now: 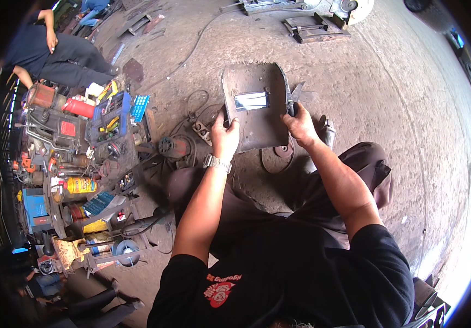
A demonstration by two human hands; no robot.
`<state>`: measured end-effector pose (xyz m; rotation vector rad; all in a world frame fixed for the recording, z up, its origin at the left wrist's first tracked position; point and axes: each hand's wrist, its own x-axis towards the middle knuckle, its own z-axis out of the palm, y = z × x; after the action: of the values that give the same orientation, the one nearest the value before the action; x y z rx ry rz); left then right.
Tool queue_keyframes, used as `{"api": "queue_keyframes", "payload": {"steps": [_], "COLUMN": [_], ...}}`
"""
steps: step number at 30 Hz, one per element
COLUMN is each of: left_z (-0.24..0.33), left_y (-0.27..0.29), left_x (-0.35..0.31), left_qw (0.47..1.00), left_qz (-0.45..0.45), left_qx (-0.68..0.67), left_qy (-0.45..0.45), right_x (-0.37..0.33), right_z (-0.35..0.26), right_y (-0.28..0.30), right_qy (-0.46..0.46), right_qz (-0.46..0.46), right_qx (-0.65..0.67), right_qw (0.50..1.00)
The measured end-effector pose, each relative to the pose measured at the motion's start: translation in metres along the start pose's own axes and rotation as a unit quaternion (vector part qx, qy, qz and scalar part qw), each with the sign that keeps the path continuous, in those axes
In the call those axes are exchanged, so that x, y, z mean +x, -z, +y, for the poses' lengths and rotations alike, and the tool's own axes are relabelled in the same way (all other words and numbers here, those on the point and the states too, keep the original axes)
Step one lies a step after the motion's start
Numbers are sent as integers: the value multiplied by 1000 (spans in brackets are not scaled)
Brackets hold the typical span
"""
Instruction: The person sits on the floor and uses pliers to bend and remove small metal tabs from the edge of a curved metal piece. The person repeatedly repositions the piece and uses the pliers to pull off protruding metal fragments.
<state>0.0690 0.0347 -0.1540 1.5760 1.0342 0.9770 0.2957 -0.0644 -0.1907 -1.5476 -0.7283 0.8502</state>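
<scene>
A dark, worn welding mask (259, 129) is held up in front of me, its hollow inside facing me. Bright light shows through its rectangular window (252, 101). My left hand (225, 134) grips the mask's left edge, thumb on the inner face and fingers hidden behind. At the right edge, my right hand (301, 124) is closed on the mask, its thumb at the rim by a small dark fitting. Below and behind the mask, a round disc (283, 151) lies on the floor, partly covered.
A reddish power tool (176, 146) sits left of my left forearm. Crowded tools, a blue toolbox (107, 121) and a yellow can (81, 185) fill the left. Another person (60, 52) is at upper left. A metal frame (316, 28) lies on the concrete floor ahead.
</scene>
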Motion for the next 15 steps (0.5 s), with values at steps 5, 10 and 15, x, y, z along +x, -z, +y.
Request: {"api": "queue_keyframes", "payload": {"steps": [5,10,15], "left_z": [18,4,-12], "left_y": [-7,-1,2], "left_x": [-3,-9,-11], "left_qw": [996,997,987], "left_qz": [-38,-61,-68], "left_qx": [-80,-30,133], "left_qy": [22,30,62], "right_x": [2,-3,-5], "right_z": [10,-2,-2], "right_y": [4,-1,0], "right_qy": [0,-3,107], "right_qz": [32,73,97], "right_qx": [-13,25,-30], "right_qw": [999,997,989]}}
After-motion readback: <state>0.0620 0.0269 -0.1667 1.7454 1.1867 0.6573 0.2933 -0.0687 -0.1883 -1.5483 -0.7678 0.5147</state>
